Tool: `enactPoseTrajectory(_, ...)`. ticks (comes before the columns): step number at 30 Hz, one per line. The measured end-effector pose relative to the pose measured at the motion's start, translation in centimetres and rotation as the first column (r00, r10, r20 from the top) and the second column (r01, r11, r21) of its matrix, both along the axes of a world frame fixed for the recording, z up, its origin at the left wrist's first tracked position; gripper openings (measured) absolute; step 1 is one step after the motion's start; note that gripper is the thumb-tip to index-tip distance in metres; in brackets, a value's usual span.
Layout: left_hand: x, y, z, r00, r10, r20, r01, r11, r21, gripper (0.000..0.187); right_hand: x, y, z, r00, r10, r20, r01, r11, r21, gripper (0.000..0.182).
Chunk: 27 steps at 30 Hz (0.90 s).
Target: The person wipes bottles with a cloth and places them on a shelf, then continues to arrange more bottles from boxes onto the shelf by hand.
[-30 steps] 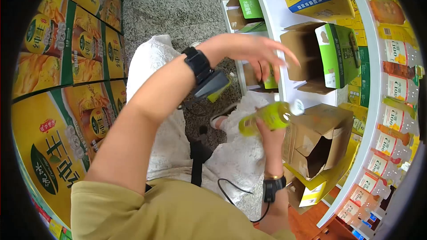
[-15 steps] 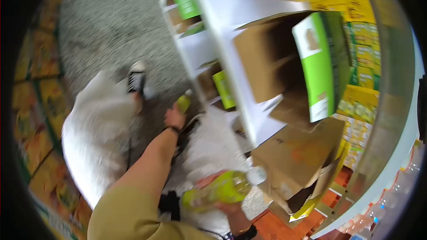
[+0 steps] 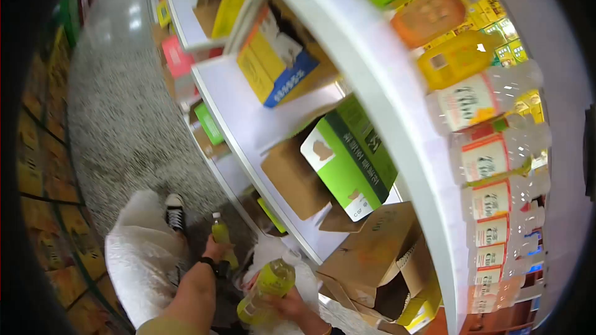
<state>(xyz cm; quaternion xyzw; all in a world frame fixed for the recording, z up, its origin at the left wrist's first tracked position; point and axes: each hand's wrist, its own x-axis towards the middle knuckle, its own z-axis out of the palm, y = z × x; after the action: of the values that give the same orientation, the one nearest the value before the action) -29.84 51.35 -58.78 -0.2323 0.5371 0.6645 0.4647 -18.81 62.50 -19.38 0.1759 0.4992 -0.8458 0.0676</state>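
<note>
My left hand is closed around a small bottle of yellow-green drink with a white cap, held upright low over the floor. Nearer to me, my right hand grips a larger bottle of yellow-green drink, tilted, its pale cap toward the shelf. White translucent plastic wrap bulges beside my left forearm, and a second pale plastic bundle lies behind the larger bottle. A dark sneaker shows beyond my left hand.
White shelves run along the right, holding a green carton, a yellow-blue carton and an opened brown carton. Clear bottles with white-and-red labels line the upper shelf. Stacked yellow cartons border the left of the speckled floor.
My view has swung up and to the right, showing more of the upper shelf and its bottles. Both hands appear lower and farther left, still holding their bottles.
</note>
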Motion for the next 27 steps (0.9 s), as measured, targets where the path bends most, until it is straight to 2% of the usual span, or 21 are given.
enactPoseTrajectory(3, -3.5, -1.3, 2.3, 0.982, 0.042, -0.185, -0.039, 0.999, 0.022, 0.069, -1.8, -0.3, -1.3, 1.0, -0.01, -0.023, 0.012, 0.995, 0.097, 0.05)
enactPoseTrajectory(4, -4.8, -1.8, 6.0, 0.98, 0.107, -0.168, -0.102, 0.994, 0.038, 0.066, -2.5, -0.5, -1.6, 0.998, -0.005, -0.067, 0.01, 0.997, 0.079, 0.05)
enactPoseTrajectory(5, -5.9, -2.1, 8.5, 0.972, 0.197, -0.128, -0.183, 0.977, 0.114, 0.065, -2.8, -0.4, -1.9, 0.999, -0.019, -0.034, 0.021, 0.997, 0.078, 0.045)
enactPoseTrajectory(6, -6.4, -1.6, 12.9, 0.926, 0.374, -0.05, -0.368, 0.925, 0.093, 0.065, -3.3, -0.5, -2.2, 1.0, -0.028, 0.002, 0.028, 0.997, 0.072, 0.041)
enactPoseTrajectory(7, -7.3, -2.0, 16.8, 0.898, 0.426, -0.111, -0.398, 0.893, 0.212, 0.067, -3.7, -0.4, -2.1, 0.998, -0.021, -0.059, 0.027, 0.994, 0.107, 0.036)
enactPoseTrajectory(8, -8.6, -2.5, 17.2, 0.881, 0.444, -0.164, -0.39, 0.878, 0.279, 0.068, -4.2, -0.2, -1.9, 0.993, -0.016, -0.12, 0.032, 0.99, 0.14, 0.032)
enactPoseTrajectory(9, -9.2, -2.9, 22.7, 0.871, 0.439, -0.22, -0.389, 0.89, 0.238, 0.07, -4.6, -0.3, -2.0, 0.988, -0.06, -0.145, 0.083, 0.984, 0.156, 0.031)
enactPoseTrajectory(10, -9.8, -3.5, 27.2, 0.857, 0.413, -0.309, -0.357, 0.907, 0.223, 0.071, -4.6, -0.6, -2.0, 0.981, -0.109, -0.16, 0.136, 0.976, 0.169, 0.03)
enactPoseTrajectory(13, -11.3, -5.2, 38.7, 0.718, 0.456, -0.526, -0.317, 0.887, 0.337, 0.065, -2.9, -1.1, -0.1, 0.951, -0.25, -0.181, 0.204, 0.949, -0.239, 0.034)
enactPoseTrajectory(15, -12.1, -5.7, 45.6, 0.595, 0.518, -0.614, -0.242, 0.844, 0.478, 0.063, -1.4, -1.0, 2.0, 0.952, -0.243, -0.188, 0.191, 0.947, -0.259, 0.032)
enactPoseTrajectory(16, -12.6, -5.6, 48.9, 0.549, 0.512, -0.661, -0.192, 0.847, 0.496, 0.064, -0.4, -1.1, 3.2, 0.954, -0.245, -0.172, 0.194, 0.944, -0.267, 0.03)
enactPoseTrajectory(20, -13.5, -3.1, 62.4, 0.379, 0.467, -0.799, 0.027, 0.858, 0.514, 0.069, 2.0, -0.6, 7.2, 0.942, -0.209, -0.261, 0.16, 0.967, -0.198, 0.042)
enactPoseTrajectory(21, -13.9, -2.0, 65.1, 0.337, 0.469, -0.817, 0.095, 0.846, 0.525, 0.07, 2.8, -0.3, 7.8, 0.94, -0.221, -0.261, 0.152, 0.954, -0.259, 0.05)
enactPoseTrajectory(24, -15.4, 2.3, 71.7, 0.256, 0.456, -0.852, 0.204, 0.836, 0.509, 0.07, 4.9, -0.5, 9.0, 0.918, -0.271, -0.29, 0.173, 0.931, -0.323, 0.052)
enactPoseTrajectory(26, -17.5, 5.0, 74.2, 0.221, 0.428, -0.876, 0.226, 0.852, 0.473, 0.069, 6.2, -1.3, 10.3, 0.908, -0.295, -0.299, 0.188, 0.922, -0.339, 0.054)
enactPoseTrajectory(27, -19.2, 6.7, 74.5, 0.14, 0.372, -0.917, 0.232, 0.888, 0.396, 0.068, 6.8, -1.5, 11.1, 0.897, -0.315, -0.309, 0.202, 0.916, -0.348, 0.056)
